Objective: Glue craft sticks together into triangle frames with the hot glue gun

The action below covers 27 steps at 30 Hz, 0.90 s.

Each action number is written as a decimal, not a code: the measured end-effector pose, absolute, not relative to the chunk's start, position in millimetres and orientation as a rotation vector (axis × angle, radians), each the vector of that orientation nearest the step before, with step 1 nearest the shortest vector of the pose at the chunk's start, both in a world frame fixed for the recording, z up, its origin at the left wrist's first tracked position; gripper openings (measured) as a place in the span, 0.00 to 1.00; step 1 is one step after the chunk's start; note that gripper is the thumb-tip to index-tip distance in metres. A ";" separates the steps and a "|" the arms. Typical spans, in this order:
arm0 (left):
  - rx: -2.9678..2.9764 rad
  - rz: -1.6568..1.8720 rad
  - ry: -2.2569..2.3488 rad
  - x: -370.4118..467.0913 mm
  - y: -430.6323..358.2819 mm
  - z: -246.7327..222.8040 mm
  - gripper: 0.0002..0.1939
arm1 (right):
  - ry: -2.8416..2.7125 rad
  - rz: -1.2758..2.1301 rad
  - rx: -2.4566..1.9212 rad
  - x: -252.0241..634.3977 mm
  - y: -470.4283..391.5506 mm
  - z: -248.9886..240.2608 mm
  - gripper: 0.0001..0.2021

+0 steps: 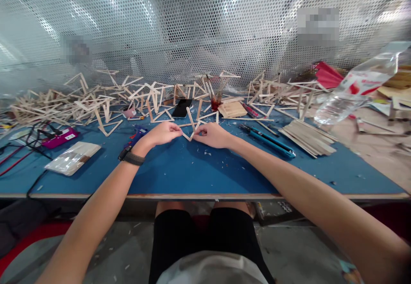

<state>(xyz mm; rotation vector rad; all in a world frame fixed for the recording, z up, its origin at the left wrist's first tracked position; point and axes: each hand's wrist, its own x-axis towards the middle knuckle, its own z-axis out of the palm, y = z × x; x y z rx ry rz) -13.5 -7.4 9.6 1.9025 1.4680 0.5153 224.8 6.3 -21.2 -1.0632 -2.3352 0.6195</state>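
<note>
Near the middle of the blue work surface, both hands meet at a small joined piece of pale wooden sticks. One of its sticks rises between the hands, and its low corner lies just above the surface or on it; I cannot tell which. My left hand has a dark watch on its wrist and pinches the piece's left end. Thumb and fingers of my right hand close on the piece near its corner. Behind them lie a black phone and more joined sticks. A blue glue gun is left of my left hand.
Heaps of joined sticks line the back, before a perforated metal screen. Rightward are a blue cutter, loose flat sticks and a plastic bottle. Leftward, a wrapped stick pack and magenta power strip with cables.
</note>
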 end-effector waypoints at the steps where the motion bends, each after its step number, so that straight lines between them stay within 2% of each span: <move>1: 1.937 0.537 1.454 -13.7 -8.8 11.5 0.14 | -2.340 0.626 -1.060 225.5 6.8 -21.6 0.12; 5: 2.002 0.488 1.389 -13.2 -9.1 10.2 0.18 | -2.350 0.619 -1.041 227.3 7.4 -21.7 0.12; 13: 1.982 0.490 1.348 -16.0 6.4 -13.1 0.19 | -2.381 0.545 -1.109 223.1 -0.6 -15.1 0.12; 27: 1.972 0.473 1.388 -12.0 3.3 -10.6 0.18 | -2.330 0.545 -1.254 217.7 0.1 -18.0 0.11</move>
